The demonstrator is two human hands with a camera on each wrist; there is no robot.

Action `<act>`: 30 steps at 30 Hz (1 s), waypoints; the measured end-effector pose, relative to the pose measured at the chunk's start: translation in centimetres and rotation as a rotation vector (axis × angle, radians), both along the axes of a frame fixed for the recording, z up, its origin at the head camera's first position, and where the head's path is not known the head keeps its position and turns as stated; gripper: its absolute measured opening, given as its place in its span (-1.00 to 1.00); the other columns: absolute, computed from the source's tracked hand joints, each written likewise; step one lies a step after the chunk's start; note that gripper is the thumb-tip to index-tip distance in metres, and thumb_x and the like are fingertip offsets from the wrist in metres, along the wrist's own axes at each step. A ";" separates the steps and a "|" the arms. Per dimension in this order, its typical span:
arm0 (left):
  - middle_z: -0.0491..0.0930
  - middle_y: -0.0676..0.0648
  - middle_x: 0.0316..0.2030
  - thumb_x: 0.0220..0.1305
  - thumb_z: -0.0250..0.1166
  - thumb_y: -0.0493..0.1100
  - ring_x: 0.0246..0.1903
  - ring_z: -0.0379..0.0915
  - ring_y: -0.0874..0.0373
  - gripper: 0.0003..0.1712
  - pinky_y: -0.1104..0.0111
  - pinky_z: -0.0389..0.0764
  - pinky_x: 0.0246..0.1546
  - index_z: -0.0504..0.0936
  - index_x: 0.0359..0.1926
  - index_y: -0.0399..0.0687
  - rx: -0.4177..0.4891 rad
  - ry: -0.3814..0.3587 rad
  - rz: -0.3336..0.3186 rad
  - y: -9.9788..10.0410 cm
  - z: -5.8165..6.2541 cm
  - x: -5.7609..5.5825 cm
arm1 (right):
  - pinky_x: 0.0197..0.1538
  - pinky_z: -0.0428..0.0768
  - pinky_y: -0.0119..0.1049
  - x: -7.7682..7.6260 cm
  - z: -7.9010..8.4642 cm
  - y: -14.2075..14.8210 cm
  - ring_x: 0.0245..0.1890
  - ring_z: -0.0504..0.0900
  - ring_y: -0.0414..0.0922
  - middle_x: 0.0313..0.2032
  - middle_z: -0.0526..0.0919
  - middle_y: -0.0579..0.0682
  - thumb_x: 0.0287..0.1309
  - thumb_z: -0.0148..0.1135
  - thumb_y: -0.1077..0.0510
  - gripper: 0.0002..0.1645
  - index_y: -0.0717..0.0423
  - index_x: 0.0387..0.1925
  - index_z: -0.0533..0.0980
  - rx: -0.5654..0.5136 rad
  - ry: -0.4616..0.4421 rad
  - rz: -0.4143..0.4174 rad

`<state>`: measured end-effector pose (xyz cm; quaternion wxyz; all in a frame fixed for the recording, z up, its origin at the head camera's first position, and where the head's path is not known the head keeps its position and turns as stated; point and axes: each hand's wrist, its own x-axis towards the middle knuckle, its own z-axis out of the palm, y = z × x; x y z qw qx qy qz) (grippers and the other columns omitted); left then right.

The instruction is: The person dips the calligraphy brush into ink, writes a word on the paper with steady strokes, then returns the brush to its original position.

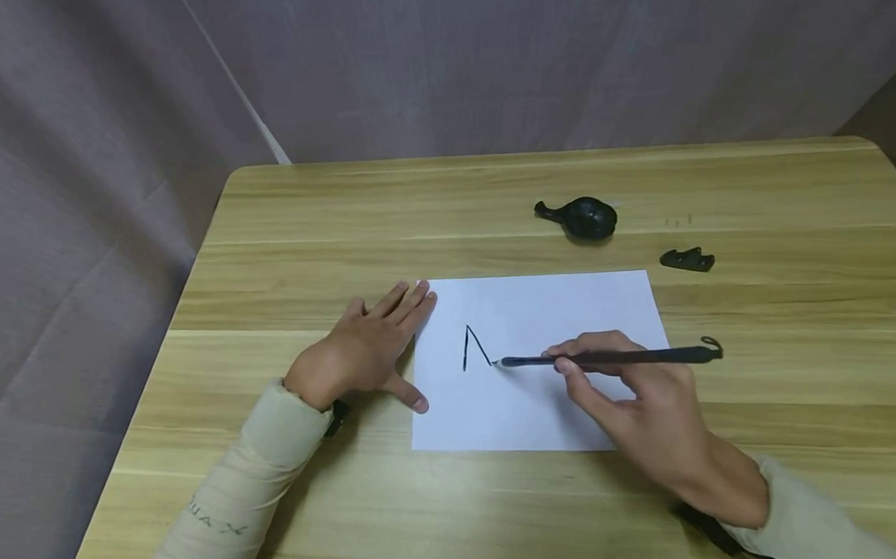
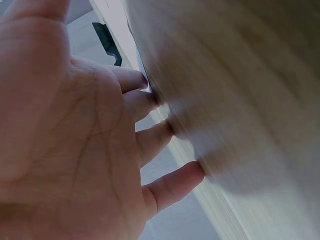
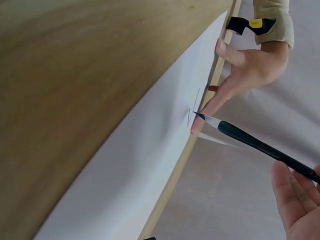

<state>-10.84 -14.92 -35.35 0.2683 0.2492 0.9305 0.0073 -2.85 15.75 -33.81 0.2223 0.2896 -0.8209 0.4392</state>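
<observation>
A white sheet of paper [image 1: 536, 317] lies on the wooden table, bearing a black upright stroke joined at its top to a slanting one. My right hand [image 1: 648, 413] pinches a dark calligraphy brush [image 1: 617, 356] between thumb and fingers. The brush tip meets the lower end of the slanting stroke; in the right wrist view the brush [image 3: 255, 142] shows a white band above its black point. With fingers spread, my left hand [image 1: 366, 347] rests at the paper's left edge, fingertips and thumb on the sheet. In the left wrist view the left palm [image 2: 85, 130] faces the camera.
Beyond the paper sits a black, gourd-shaped dish [image 1: 589, 219]. To its right lies a small dark brush rest [image 1: 687, 259] with a notched top. A grey curtain [image 1: 502, 65] hangs behind the wooden table [image 1: 376, 218].
</observation>
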 end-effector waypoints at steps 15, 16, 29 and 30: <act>-0.55 0.06 0.69 -0.15 0.53 0.59 0.67 -0.61 0.02 0.73 -0.27 -0.08 0.53 -0.39 0.72 0.11 0.002 -0.003 0.010 0.2 0.1 0.1 | 0.01 0.66 -0.50 -1.7 0.3 -0.1 -0.13 0.77 -0.35 -0.15 0.81 0.06 0.20 0.41 0.50 -0.74 0.33 -0.07 0.66 -0.070 -0.054 -0.008; -0.55 0.06 0.69 -0.15 0.53 0.59 0.67 -0.60 0.01 0.73 -0.27 -0.07 0.52 -0.39 0.72 0.11 0.002 -0.001 0.008 0.1 0.0 0.1 | 0.01 0.67 -0.48 -1.9 0.3 -0.1 -0.14 0.77 -0.35 -0.14 0.81 0.07 0.16 0.40 0.55 -0.70 0.35 -0.07 0.65 -0.080 -0.063 -0.006; -0.57 0.07 0.68 -0.13 0.51 0.61 0.67 -0.62 0.03 0.73 -0.30 -0.04 0.51 -0.42 0.72 0.11 -0.009 0.009 -0.002 0.1 -0.1 0.0 | -0.01 0.71 -0.40 -3.5 -0.9 -0.2 -0.18 0.80 -0.29 -0.16 0.77 0.23 0.07 0.35 0.69 -0.67 0.52 -0.10 0.58 -0.159 -0.095 -0.006; -0.57 0.07 0.68 -0.13 0.51 0.61 0.67 -0.62 0.02 0.73 -0.30 -0.04 0.51 -0.42 0.72 0.10 -0.009 0.010 -0.002 0.1 -0.1 0.0 | -0.01 0.70 -0.40 -3.4 -0.9 -0.2 -0.18 0.80 -0.29 -0.17 0.77 0.23 0.06 0.35 0.69 -0.66 0.51 -0.11 0.58 -0.161 -0.097 -0.003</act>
